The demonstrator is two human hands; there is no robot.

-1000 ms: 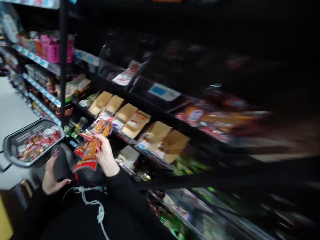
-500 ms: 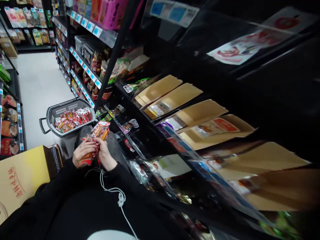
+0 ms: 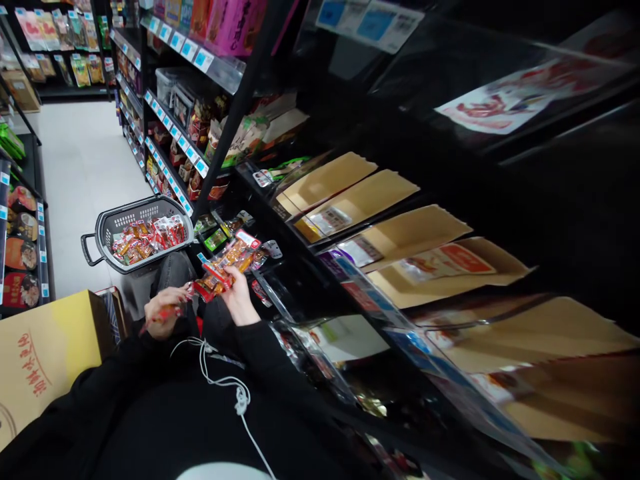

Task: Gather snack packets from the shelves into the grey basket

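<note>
My right hand (image 3: pixel 239 298) is closed on several red-and-clear snack packets (image 3: pixel 227 263), held fanned out over my lap near the shelf. Lower and to the left, my left hand (image 3: pixel 164 312) is closed around a red snack packet (image 3: pixel 167 311), somewhat smeared by motion. Beyond both hands, a grey shopping basket (image 3: pixel 104 230) stands on the floor with its handle to the left. Inside it lies a pile of similar red snack packets (image 3: pixel 145 239).
At right, a black shelf holds open cardboard boxes (image 3: pixel 430 227) and small packets. A yellow-and-tan carton (image 3: pixel 55 353) stands at left. Shelves with price tags (image 3: pixel 175 133) line the pale aisle floor (image 3: pixel 85 147). A white cord (image 3: pixel 220 380) hangs over my black top.
My hands have moved apart. The right hand has carried several packets right towards the shelf, while the left stays near my lap with a packet. The view has shifted slightly.
</note>
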